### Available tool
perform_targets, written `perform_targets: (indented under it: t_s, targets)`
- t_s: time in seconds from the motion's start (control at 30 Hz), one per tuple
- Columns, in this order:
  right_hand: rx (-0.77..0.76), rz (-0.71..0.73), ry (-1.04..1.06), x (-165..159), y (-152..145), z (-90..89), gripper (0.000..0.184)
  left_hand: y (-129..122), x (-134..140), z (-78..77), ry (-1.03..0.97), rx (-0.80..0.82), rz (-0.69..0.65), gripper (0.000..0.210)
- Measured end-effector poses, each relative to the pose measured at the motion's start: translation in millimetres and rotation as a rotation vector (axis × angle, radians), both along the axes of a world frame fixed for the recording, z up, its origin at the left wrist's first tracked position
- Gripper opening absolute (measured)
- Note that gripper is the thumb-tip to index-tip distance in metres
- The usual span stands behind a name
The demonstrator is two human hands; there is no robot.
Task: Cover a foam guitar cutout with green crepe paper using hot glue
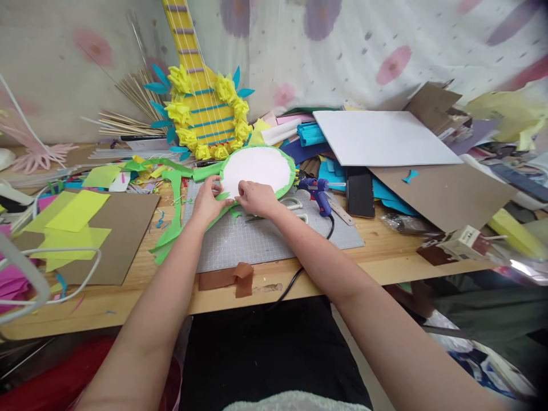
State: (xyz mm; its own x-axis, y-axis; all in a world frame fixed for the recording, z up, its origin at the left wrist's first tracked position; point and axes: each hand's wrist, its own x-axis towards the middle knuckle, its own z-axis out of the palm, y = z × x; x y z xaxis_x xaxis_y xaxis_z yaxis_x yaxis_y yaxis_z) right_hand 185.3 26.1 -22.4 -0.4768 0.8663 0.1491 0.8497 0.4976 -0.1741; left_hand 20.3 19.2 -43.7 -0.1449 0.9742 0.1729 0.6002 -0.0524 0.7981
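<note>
On the grey cutting mat (pixel 222 251) lies a white oval board (pixel 261 165) with green crepe paper (pixel 293 168) folded over its rim. My left hand (pixel 208 201) is closed at the board's near-left edge, its thumb and fingers on the green paper there. Right beside it, my right hand (pixel 257 198) pinches the same edge, with fingertips almost meeting my left thumb. A small green flap shows between the hands. Scissors (pixel 293 203) lie partly under my right forearm. A blue glue gun (pixel 315 191) rests just right of the board.
A yellow paper guitar (pixel 201 108) with paper roses leans at the back. To the right are a phone (pixel 359 192), a white foam board (pixel 385 137), brown cardboard (pixel 445 194) and a drink carton (pixel 462 244). Yellow paper sheets (pixel 77 211) lie left; green strips (pixel 175 200) trail nearby.
</note>
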Motion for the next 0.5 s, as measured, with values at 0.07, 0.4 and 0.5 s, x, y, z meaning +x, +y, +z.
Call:
perform_targets:
  t_s: [0.07,0.4,0.5]
  targets:
    - [0.026,-0.023,-0.010,-2.1,-2.4,-1.5,0.025,-3.4,1.5,3.2,0.004,-0.001,0.000,0.063]
    - [0.048,-0.050,-0.040,-5.0,-4.1,-4.4,0.030,-9.1,-3.0,1.8,-0.024,0.024,-0.053,0.050]
    - [0.043,-0.054,-0.040,-3.9,-3.2,-3.6,0.028,-9.6,-1.3,1.5,0.014,0.036,-0.049,0.054]
